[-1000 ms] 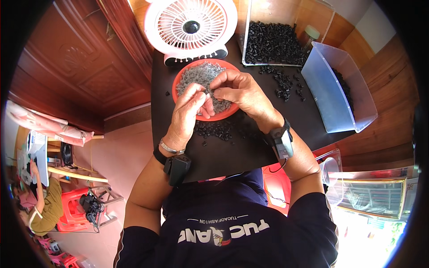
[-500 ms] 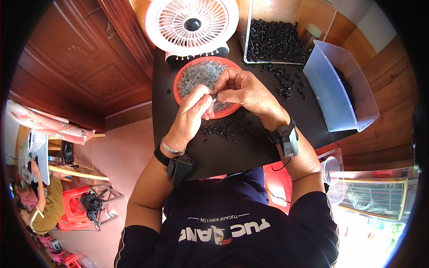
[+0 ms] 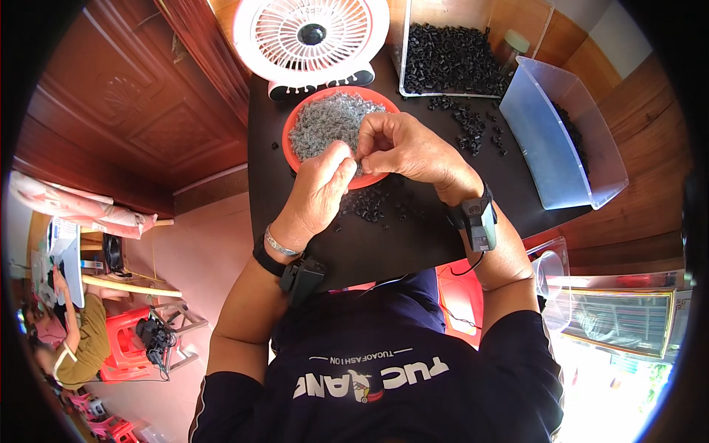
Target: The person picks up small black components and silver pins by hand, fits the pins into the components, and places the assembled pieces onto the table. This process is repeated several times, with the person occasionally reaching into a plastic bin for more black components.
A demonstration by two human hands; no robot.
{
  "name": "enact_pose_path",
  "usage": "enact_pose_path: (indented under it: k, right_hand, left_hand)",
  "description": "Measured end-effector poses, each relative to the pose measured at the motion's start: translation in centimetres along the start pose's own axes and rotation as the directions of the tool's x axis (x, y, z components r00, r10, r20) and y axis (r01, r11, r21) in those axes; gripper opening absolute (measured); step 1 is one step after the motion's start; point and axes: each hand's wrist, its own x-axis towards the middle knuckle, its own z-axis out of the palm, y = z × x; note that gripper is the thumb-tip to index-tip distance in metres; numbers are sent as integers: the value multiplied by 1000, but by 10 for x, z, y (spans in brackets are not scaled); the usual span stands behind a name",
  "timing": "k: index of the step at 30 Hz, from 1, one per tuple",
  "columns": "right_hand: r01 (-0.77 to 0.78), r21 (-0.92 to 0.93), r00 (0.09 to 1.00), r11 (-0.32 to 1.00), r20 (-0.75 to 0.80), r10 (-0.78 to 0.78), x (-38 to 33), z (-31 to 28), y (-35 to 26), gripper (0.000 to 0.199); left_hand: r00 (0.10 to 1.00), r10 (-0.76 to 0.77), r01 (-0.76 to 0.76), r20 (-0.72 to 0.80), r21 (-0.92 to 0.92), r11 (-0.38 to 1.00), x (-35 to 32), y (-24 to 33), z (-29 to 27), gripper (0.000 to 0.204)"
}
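Note:
My left hand (image 3: 319,190) and my right hand (image 3: 412,151) meet above the near rim of a red bowl (image 3: 290,151). Both are closed, thumbs against fingers, around something small and dark that the fingertips mostly cover; its kind does not show. Heaped in the bowl are many small clear plastic pieces (image 3: 329,124). Below my hands, small black plastic pieces (image 3: 367,205) lie scattered on the dark table (image 3: 354,258). A metal bracelet and a strapped device sit on my left wrist, and another device is strapped to my right wrist.
A white fan (image 3: 312,44) stands behind the bowl. At the back, a clear box (image 3: 450,59) holds many black pieces, with more (image 3: 473,129) spilled before it. A translucent bluish bin (image 3: 543,148) stands at the right edge. Far left, another person (image 3: 85,332) sits near a red stool (image 3: 127,343).
My hands stay together over the bowl; the fingertips have shifted slightly and cover more of the small piece. The whole view has moved a little.

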Motion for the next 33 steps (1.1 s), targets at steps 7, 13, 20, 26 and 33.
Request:
enact_pose_path:
  k: [7, 13, 20, 26, 33]
  right_hand:
    - [122, -370, 959, 921, -196, -206, -3, 21, -4, 8]
    - [302, -333, 820, 893, -388, -421, 2, 42, 6, 9]
    - [290, -207, 878, 934, -329, -346, 4, 50, 7, 12]
    - [354, -545, 773, 760, -288, -566, 11, 53, 12, 20]
    - [411, -632, 684, 657, -264, -681, 15, 52, 16, 29]
  left_hand:
    - [980, 144, -107, -138, 244, 964, 2, -1, 7, 13]
    - [906, 194, -71, -377, 316, 946, 4, 4, 14, 13]
    - [910, -92, -38, -404, -302, 953, 8, -7, 21, 15]
    - [907, -116, -84, -405, -445, 892, 8, -15, 20, 15]
    - [922, -195, -29, -335, -560, 828, 11, -7, 24, 21]
